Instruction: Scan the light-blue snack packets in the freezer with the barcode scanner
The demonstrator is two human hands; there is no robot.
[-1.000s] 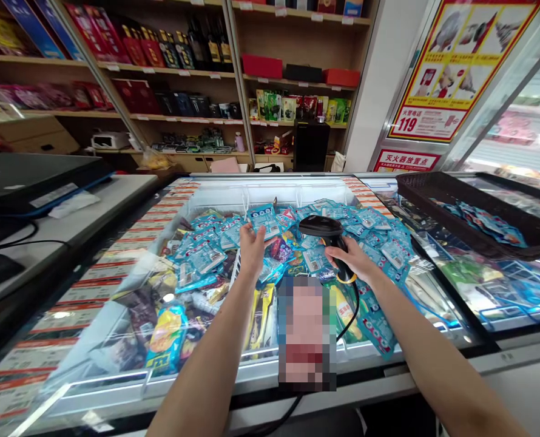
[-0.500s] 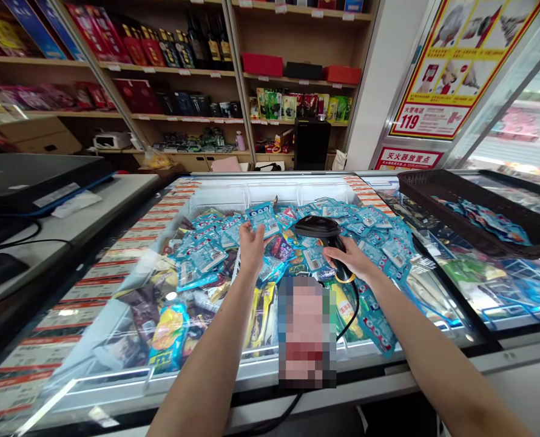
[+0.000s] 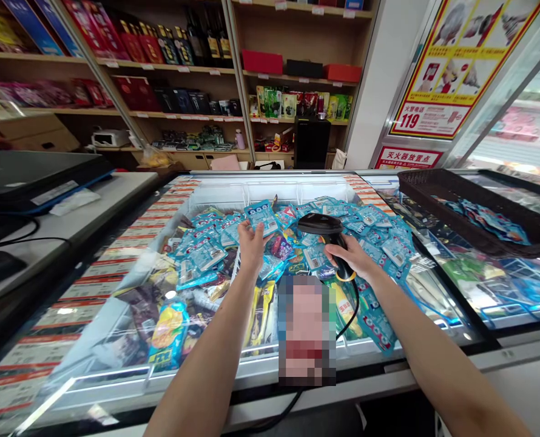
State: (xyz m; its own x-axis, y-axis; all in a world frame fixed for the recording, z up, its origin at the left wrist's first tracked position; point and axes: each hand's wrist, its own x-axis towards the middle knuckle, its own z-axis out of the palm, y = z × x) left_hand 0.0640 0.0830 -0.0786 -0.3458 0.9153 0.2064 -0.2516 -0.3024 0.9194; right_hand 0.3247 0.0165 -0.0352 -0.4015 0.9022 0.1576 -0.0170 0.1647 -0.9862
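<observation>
In my left hand is a small blue packet, pinched at its lower left edge, its barcode facing up. My right hand grips the handle of a black barcode scanner, whose head points left toward that packet, a short distance apart from it. A black cable curves down from the handle. Many similar blue packets lie spread over the glass top of the freezer, on both sides of my hands. Frozen treats in bright wrappers show through the glass.
A dark brown basket with more blue packets stands at the right. On the left, a black machine rests on a white counter. Shelves with bottles and boxes line the back wall. Price labels run along the freezer's left side.
The scanner and my right hand have shifted very slightly to the right and up. My left hand keeps its pinch on the packet, nearly unmoved.
</observation>
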